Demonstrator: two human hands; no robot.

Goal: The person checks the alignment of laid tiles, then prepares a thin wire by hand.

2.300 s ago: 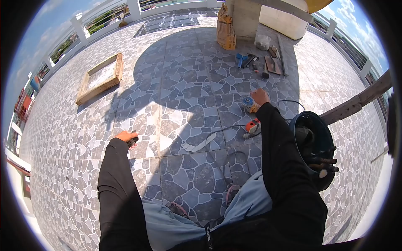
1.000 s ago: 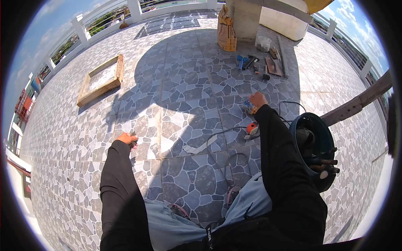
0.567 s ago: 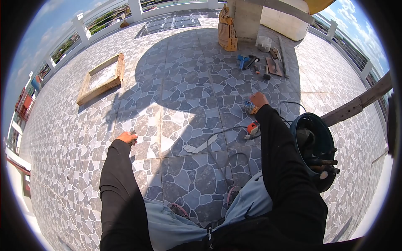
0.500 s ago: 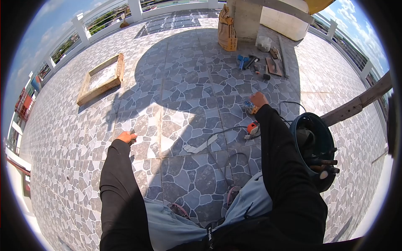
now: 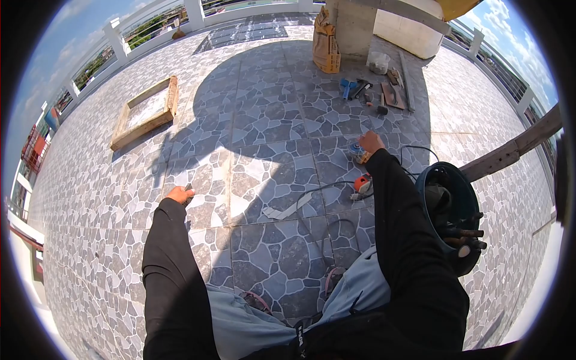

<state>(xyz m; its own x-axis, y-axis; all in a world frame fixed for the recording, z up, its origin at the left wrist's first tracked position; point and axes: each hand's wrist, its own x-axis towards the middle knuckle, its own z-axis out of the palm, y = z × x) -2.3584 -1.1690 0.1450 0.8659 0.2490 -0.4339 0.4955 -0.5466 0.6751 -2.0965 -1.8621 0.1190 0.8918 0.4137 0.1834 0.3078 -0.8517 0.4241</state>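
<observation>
My left hand (image 5: 179, 195) is held out over the sunlit tiles at the left. Its fingers are closed around a small dark object, too small to name. On the right, my right hand (image 5: 371, 142) is closed at a small round grey and yellowish object (image 5: 359, 153), whose kind I cannot make out; the fingers partly hide it. Below that hand, an orange and dark tool (image 5: 362, 182) lies on the floor beside a black cord (image 5: 324, 188). A pale, bent strip (image 5: 289, 208) lies on the tiles between my hands.
A dark bucket (image 5: 423, 195) holding tools stands at my right, near a wooden beam (image 5: 510, 147). A wooden frame (image 5: 144, 125) lies at the left. Ahead are a paper sack (image 5: 325, 48), a clear container (image 5: 378, 62), a blue tool (image 5: 347, 89) and a brown board (image 5: 393, 96).
My left hand has shifted very slightly to the left. My right hand and the things on the floor look unmoved.
</observation>
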